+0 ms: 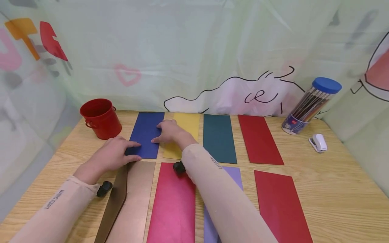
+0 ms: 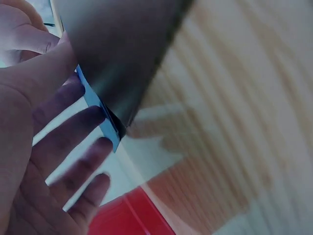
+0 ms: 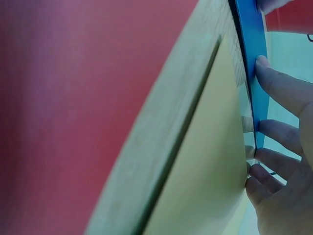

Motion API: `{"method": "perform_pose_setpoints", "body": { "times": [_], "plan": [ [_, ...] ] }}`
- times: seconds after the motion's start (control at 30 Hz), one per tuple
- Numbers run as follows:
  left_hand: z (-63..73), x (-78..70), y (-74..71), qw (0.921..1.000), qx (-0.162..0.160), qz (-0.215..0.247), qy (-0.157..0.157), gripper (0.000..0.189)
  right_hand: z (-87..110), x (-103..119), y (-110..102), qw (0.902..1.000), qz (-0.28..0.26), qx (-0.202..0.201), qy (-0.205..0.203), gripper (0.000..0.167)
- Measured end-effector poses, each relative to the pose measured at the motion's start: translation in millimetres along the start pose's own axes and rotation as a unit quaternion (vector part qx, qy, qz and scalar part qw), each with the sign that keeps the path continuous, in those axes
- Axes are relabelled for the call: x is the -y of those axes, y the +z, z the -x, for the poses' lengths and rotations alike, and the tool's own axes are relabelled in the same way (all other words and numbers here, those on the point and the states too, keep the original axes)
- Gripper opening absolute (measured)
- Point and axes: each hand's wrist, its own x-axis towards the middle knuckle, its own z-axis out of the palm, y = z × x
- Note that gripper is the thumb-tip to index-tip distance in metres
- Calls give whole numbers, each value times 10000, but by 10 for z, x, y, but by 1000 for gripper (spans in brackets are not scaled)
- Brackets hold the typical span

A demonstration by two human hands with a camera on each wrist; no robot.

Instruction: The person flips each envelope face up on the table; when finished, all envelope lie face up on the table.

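Observation:
A dark blue rectangular sheet (image 1: 145,130) lies at the left of the back row. My left hand (image 1: 115,153) is at its front left edge, fingers extended, thumb and forefinger over the blue. At its right edge my right hand (image 1: 171,132) touches it with thumb and fingers spread, also overlapping the yellow sheet (image 1: 187,125). The right wrist view has the right fingertips along the blue sheet's (image 3: 257,73) edge. Below the left hand lies a metallic tan sheet (image 1: 139,192), its brown left side (image 1: 118,194) raised.
Dark green (image 1: 219,138) and red (image 1: 260,140) sheets continue the back row. Pink (image 1: 174,202), lilac (image 1: 234,173) and red (image 1: 281,206) sheets lie in front. A red bucket (image 1: 106,123) stands back left; a pencil tub (image 1: 307,108) and white stapler (image 1: 318,142) are at right.

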Motion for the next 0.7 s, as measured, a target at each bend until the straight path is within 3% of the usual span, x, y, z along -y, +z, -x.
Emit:
{"method": "perform_pose_setpoints", "body": {
  "times": [0.13,0.27,0.43,0.57,0.7],
  "plan": [
    [6,-13,-8,9980,-115,-372,501,38,12,1,-10,9999,124,42,-39,69],
    [6,-39,-9,9906,-301,-741,1110,30,-4,-11,-8,9997,212,104,-109,61],
    [27,-84,-23,9823,-380,-1135,1441,54,-44,-45,-3,9998,5,25,-201,54],
    [52,-124,-29,9736,-475,-1392,1749,82,-48,-62,-17,9970,-702,-239,-231,63],
    [53,-151,-15,9658,-1054,-1293,1987,77,-13,-36,-51,9766,-2088,-445,-259,75]
  ]
}}
